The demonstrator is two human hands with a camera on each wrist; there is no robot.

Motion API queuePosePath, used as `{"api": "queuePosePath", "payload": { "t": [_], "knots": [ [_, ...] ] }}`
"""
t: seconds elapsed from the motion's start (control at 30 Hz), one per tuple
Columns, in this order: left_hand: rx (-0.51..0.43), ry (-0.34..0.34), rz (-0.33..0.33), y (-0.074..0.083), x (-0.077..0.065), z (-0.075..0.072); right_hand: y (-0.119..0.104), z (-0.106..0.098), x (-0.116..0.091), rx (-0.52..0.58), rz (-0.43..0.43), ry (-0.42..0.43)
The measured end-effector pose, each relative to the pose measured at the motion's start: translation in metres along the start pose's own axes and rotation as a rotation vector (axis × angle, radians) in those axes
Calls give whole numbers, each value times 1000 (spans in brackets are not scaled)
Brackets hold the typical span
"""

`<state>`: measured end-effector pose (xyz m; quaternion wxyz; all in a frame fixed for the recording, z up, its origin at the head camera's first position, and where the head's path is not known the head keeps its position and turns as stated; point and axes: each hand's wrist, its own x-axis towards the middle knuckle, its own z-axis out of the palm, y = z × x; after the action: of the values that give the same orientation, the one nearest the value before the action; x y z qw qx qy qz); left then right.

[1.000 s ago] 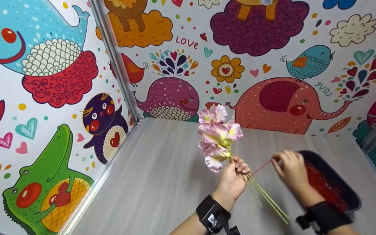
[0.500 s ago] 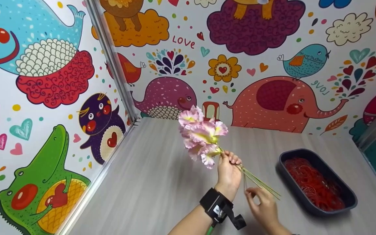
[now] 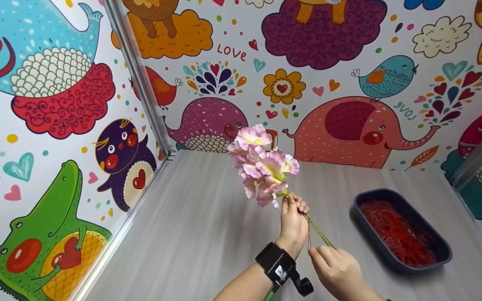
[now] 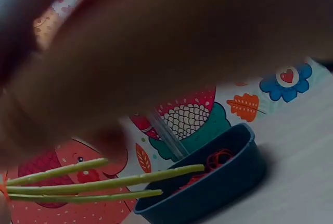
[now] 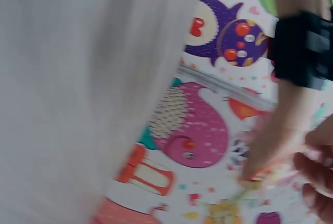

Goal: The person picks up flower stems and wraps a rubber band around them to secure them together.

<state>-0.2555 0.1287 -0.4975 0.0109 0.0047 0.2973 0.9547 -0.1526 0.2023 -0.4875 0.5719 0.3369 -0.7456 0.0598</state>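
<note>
My left hand grips a bunch of artificial flowers by its green stems, just under the blooms. Pink ruffled petals with yellow centres lean up and left, while the stems slant down to the right. A red rubber band stretches from the stems at my left hand down to my right hand, whose fingertips pinch it. In the left wrist view an orange-red loop of band circles the stems at the left edge. My right hand covers the stem ends in the head view.
A dark blue tub stands to the right on the grey wood-grain table, holding a heap of red rubber bands. Walls with cartoon animal prints rise at the back and both sides. A black strap circles my left wrist.
My right hand has swung from beside the tub to below the stems, drawing the stretched rubber band downward. My left hand has shifted slightly left with the flowers.
</note>
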Motion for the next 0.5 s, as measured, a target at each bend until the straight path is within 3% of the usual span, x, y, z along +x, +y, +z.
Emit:
{"api": "queuePosePath", "payload": {
  "t": [0.1, 0.23, 0.33, 0.5],
  "knots": [
    [4, -19, -2, -3, -2, -2, 15, -8, 11, -29, -71, -112],
    [6, -68, -16, -2, -6, -3, 46, -17, 24, -97, -105, -156],
    [10, -130, -42, 2, -10, -5, 65, -24, 38, -139, -114, -115],
    [37, -254, -77, 10, -18, -6, 83, -31, 58, -194, -33, 42]
  ]
}}
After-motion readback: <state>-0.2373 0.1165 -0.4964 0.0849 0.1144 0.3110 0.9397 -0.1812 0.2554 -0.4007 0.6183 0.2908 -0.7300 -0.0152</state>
